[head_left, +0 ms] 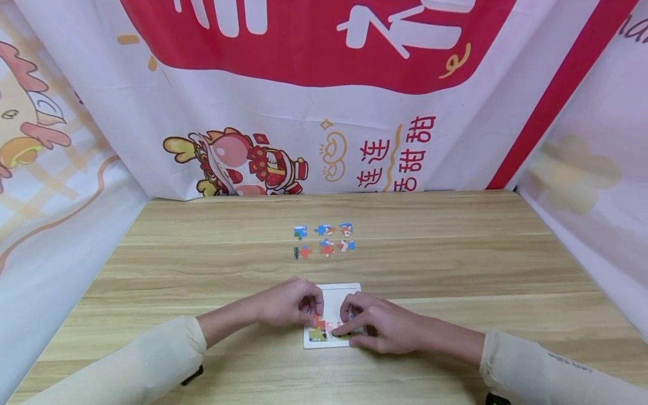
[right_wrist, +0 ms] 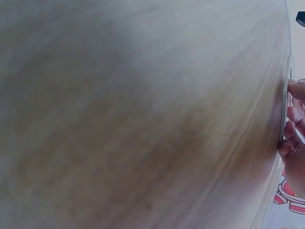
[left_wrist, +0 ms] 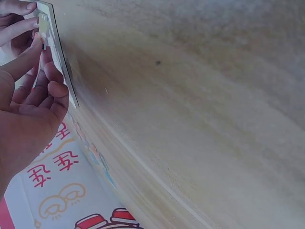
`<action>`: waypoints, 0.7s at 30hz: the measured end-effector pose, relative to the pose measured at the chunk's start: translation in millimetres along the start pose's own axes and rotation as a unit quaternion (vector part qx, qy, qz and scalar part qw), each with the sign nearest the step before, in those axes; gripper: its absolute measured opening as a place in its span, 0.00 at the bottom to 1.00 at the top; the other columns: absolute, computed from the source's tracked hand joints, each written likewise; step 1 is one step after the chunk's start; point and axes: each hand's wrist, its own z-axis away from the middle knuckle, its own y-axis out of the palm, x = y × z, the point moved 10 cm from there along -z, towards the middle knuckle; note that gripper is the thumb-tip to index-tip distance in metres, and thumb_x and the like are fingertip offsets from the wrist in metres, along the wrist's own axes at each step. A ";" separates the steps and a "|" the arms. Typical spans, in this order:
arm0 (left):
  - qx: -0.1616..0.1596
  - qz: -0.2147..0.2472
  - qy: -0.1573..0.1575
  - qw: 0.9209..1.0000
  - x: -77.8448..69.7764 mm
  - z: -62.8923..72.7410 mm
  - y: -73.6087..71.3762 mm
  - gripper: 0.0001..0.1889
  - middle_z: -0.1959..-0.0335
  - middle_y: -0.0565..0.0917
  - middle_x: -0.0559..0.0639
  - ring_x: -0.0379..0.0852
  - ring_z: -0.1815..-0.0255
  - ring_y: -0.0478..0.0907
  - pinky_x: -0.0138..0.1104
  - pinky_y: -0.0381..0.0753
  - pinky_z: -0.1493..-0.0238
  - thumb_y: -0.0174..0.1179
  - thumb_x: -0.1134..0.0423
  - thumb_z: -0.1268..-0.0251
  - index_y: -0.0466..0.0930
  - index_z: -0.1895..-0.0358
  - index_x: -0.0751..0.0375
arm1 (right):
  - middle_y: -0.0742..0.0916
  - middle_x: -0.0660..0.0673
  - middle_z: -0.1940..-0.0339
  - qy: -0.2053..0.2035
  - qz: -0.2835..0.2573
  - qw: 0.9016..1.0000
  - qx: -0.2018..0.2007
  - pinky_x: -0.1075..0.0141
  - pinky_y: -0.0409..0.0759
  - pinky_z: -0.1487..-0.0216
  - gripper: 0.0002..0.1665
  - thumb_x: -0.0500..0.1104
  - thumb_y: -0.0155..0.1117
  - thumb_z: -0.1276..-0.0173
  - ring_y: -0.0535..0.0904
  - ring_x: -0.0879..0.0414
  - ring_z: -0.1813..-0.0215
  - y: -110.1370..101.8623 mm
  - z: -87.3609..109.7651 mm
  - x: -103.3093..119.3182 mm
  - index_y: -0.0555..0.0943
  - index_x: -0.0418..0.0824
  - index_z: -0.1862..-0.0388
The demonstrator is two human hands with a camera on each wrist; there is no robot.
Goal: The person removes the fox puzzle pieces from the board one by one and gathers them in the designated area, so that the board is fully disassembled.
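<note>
A white puzzle tray [head_left: 342, 293] lies on the table under both hands. My left hand [head_left: 291, 302] is at its left side, thumb and finger pinching an orange-and-green puzzle piece [head_left: 318, 332] at the lower left corner; in the left wrist view the left hand [left_wrist: 35, 102] is close to this piece [left_wrist: 43, 29]. My right hand [head_left: 382, 326] lies over the tray's right side. Its extended index finger touches the tray's lower middle, and its thumb is by the lower right edge. More green puzzle [head_left: 345, 337] shows partly beneath it. The right wrist view catches only fingers [right_wrist: 289, 129] along the tray edge.
Beyond the tray, several loose puzzle pieces [head_left: 326, 248] lie in two rows on the wooden table [head_left: 202, 253]. A printed white-and-red cloth [head_left: 283, 101] hangs behind the table, with more cloth at both sides.
</note>
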 end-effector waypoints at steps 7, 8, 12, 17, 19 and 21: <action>0.000 0.023 0.004 1.000 1.4 0.7 -4.5 0.05 0.69 0.81 0.43 0.35 0.67 0.75 0.29 0.79 0.62 0.69 0.74 0.37 0.83 0.63 0.63 | 0.79 0.54 0.50 -0.008 0.002 1.000 -0.004 0.76 0.72 0.53 0.18 0.42 0.69 0.27 0.69 0.66 0.55 -0.1 0.2 0.5 0.87 0.52 0.40; -0.002 0.024 0.004 1.000 1.6 0.6 -5.5 0.05 0.70 0.81 0.43 0.35 0.68 0.75 0.29 0.79 0.62 0.69 0.74 0.37 0.83 0.63 0.63 | 0.79 0.54 0.50 -0.006 0.002 1.000 -0.004 0.76 0.72 0.54 0.18 0.42 0.69 0.27 0.69 0.66 0.55 0.0 0.4 0.2 0.87 0.52 0.40; -0.010 0.021 0.002 1.000 3.2 0.3 -9.8 0.05 0.71 0.81 0.42 0.35 0.69 0.76 0.29 0.80 0.63 0.70 0.73 0.37 0.83 0.65 0.62 | 0.79 0.54 0.49 0.002 -0.003 1.000 -0.003 0.76 0.72 0.54 0.18 0.43 0.69 0.27 0.69 0.65 0.55 0.7 0.5 -1.4 0.87 0.52 0.40; -0.017 0.011 -0.011 1.000 5.4 0.6 -14.9 0.05 0.71 0.81 0.41 0.36 0.68 0.76 0.30 0.80 0.63 0.70 0.71 0.35 0.84 0.66 0.59 | 0.79 0.55 0.50 0.003 -0.004 1.000 -0.004 0.76 0.72 0.54 0.19 0.43 0.70 0.28 0.69 0.65 0.55 1.4 0.6 -1.9 0.87 0.51 0.40; -0.019 0.011 -0.013 1.000 5.6 1.1 -16.8 0.05 0.70 0.82 0.42 0.36 0.67 0.76 0.31 0.80 0.61 0.69 0.71 0.35 0.83 0.66 0.59 | 0.79 0.55 0.50 0.002 -0.003 1.000 -0.004 0.76 0.72 0.54 0.19 0.43 0.70 0.28 0.69 0.66 0.55 1.6 0.8 -1.9 0.87 0.51 0.39; -0.020 0.015 -0.010 1.000 5.3 1.2 -18.6 0.04 0.69 0.82 0.43 0.37 0.66 0.77 0.31 0.81 0.59 0.68 0.71 0.33 0.83 0.65 0.60 | 0.79 0.55 0.50 0.000 -0.003 1.000 -0.005 0.76 0.72 0.54 0.19 0.42 0.70 0.28 0.69 0.66 0.55 1.5 0.9 -1.7 0.87 0.50 0.40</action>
